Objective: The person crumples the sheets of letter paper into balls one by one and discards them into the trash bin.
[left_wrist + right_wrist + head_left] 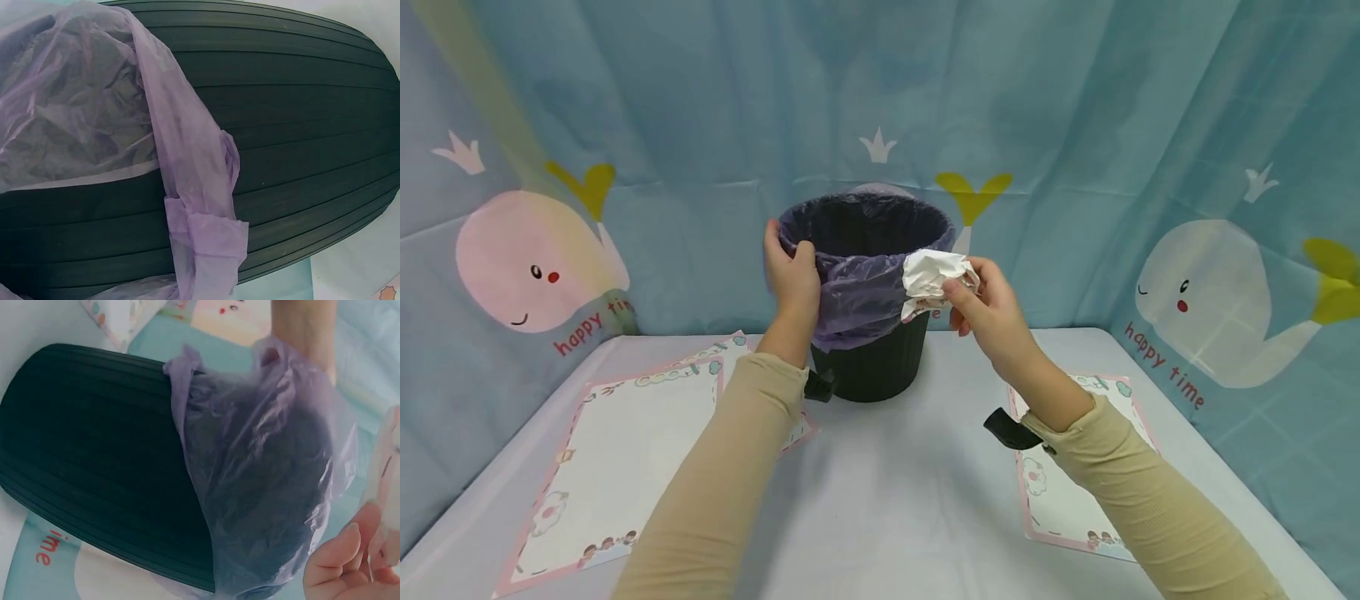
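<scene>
A black ribbed trash bin (872, 371) stands on the table by the back curtain. Its purple trash bag (861, 304) lines the inside and folds over the rim, hanging down outside. At the rim's left side, my left hand (793, 279) grips the edge through the bag. My right hand (988, 312) pinches a crumpled sheet of paper (928, 275) between thumb and fingers, in front of the rim's right side. In the right wrist view, the paper (390, 475) shows at the right edge. The left wrist view shows the bin wall (300, 119) and bag, with the left hand out of sight.
Pink-bordered paper sheets (632, 450) lie overlapping on the left of the white table (887, 517). Another bordered sheet (1060, 500) lies at right, partly under my right forearm. A blue curtain (700, 108) with whale prints encloses the back and sides.
</scene>
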The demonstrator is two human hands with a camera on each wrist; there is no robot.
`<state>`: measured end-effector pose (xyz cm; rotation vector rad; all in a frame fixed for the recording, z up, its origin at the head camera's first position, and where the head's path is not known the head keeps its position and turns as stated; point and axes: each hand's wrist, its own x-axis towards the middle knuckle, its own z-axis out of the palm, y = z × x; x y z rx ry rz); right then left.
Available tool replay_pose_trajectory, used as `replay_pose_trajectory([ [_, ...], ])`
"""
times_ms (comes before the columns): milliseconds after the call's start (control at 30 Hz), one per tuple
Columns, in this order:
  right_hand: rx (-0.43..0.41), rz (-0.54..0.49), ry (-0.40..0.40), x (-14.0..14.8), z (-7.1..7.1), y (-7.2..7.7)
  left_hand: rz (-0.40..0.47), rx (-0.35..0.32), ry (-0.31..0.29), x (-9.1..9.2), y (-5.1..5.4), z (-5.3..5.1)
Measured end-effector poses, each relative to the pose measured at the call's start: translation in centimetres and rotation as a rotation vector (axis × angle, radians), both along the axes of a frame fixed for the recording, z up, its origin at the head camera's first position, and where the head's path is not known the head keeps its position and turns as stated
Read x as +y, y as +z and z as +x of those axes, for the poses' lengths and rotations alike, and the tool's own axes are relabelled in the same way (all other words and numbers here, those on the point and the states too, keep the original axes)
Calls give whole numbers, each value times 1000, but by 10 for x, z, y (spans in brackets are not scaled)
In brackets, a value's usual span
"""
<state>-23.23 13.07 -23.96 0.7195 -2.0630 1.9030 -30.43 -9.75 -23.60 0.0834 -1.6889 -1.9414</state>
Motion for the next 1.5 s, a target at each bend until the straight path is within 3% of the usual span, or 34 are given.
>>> replay_pose_trajectory([
  [267,-106,-59,-47,-10,-24,32,-83,-24,6,0,0,-1],
  [500,-163,-8,-103,-19,-42,56,-111,-19,9,0,0,-1],
  [733,-179,86,-196,-28,-57,68,-131,-11,-5,2,1,-1],
  [1000,-198,213,-317,-35,-72,72,-158,-13,1,3,1,0],
  [1167,-258,270,-305,-35,-73,70,-162,-6,7,3,-1,0],
  [1500,-188,243,-319,-16,-66,61,-172,-1,9,3,0,-1],
])
